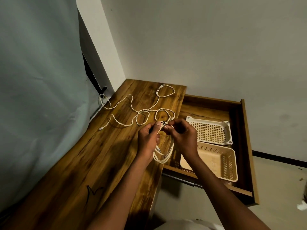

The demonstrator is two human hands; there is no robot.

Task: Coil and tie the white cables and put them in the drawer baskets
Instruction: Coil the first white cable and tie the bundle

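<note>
Both hands are closed on the coil [163,151], which hangs below them over the desk [83,163] edge: the left hand [148,138] pinches its top, the right hand [180,136] works a dark tie [163,123] there. Best to keep the loops bunched and cinch tight. Right of the grip, two baskets [214,156] sit in the drawer [245,146]; beyond it, loose cable [132,107] sprawls.
</note>
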